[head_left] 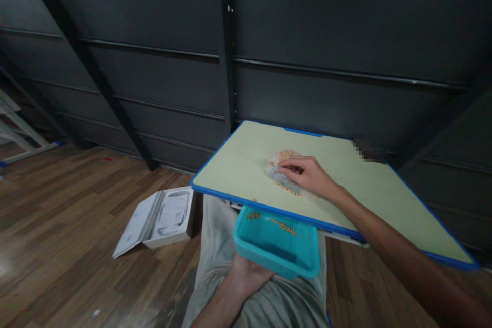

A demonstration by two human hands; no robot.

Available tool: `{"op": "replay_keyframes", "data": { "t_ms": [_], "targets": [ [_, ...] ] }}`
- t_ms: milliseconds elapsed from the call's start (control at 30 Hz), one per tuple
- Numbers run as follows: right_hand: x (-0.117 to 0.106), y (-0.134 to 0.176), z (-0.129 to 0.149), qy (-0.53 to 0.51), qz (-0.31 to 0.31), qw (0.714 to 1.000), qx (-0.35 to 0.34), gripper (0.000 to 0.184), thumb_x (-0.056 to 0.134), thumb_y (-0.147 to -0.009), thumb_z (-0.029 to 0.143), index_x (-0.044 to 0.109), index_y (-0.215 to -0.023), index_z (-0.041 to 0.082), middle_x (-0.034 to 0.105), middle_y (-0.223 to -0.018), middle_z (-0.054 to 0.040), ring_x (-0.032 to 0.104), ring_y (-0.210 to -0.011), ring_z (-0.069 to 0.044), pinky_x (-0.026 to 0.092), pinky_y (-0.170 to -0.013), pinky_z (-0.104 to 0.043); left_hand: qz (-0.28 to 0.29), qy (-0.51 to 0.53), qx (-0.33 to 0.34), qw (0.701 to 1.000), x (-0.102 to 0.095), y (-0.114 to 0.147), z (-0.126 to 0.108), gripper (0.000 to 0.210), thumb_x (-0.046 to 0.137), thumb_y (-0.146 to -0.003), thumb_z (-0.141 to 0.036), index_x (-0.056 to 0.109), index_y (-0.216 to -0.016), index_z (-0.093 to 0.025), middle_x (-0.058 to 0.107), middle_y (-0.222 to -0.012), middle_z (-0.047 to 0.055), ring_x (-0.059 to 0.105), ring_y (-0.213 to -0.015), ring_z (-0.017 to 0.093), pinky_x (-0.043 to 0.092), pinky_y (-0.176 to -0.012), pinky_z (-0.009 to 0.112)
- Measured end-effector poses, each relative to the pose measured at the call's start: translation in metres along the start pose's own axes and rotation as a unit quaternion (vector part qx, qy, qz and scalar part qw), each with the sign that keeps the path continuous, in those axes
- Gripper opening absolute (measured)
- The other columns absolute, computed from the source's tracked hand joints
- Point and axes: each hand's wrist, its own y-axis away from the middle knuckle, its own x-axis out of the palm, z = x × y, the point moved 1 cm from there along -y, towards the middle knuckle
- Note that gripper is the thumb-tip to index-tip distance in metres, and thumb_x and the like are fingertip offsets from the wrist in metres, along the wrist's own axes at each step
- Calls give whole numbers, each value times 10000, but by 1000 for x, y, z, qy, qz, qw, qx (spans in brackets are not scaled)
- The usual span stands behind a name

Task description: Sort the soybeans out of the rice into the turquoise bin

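Observation:
My left hand (pixel 249 271) holds a turquoise plastic tray (pixel 277 262) from below, over my lap at the table's front edge. Inside the tray, small round tan beans or beads (pixel 283 226) lie along its far side and in its far left corner. My right hand (pixel 305 171) is over a clear plastic bag or dish (pixel 273 171) on the folding table. Its fingers are bent together against the plastic; what they pinch is hidden. More of the tan pieces (pixel 286 155) lie in or on the plastic, behind and in front of my fingers.
The table (pixel 234 164) has a pale yellow top with a blue rim. One stray tan piece lies near its front edge. An opened white box (pixel 172 218) sits on the wooden floor (pixel 77 215) to the left. A dark panelled wall (pixel 172 77) stands behind the table.

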Motion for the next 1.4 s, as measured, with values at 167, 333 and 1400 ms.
{"op": "replay_keyframes", "data": {
  "t_ms": [167,333,1400],
  "targets": [
    [2,1,3,-18,20,1000,0,207,821,-1104,327,997,-1188,260,976,-1122,-94,863,-922,-263,687,-880,-409,0,1,5,1000,-1,1,0,444,881,-1061,-437,892,-1460,-243,931,-1464,142,698,-1659,432,497,-1442,606],
    [7,3,3,-33,30,999,-1,214,825,-1102,342,997,-1209,272,977,-1120,-78,852,-895,-244,681,-855,-389,3,17,-6,1000,0,-1,0,592,875,-1058,-482,810,-1614,-289,915,-1505,138,690,-1667,446,501,-1439,649],
    [25,3,27,-60,64,995,-54,201,842,-1136,309,988,-1264,257,958,-1073,-84,852,-904,-227,666,-888,-367,120,45,48,991,5,1,-16,567,525,-1227,-574,834,-1596,-275,883,-1573,116,632,-1726,361,275,-1559,616]
  ]
}}
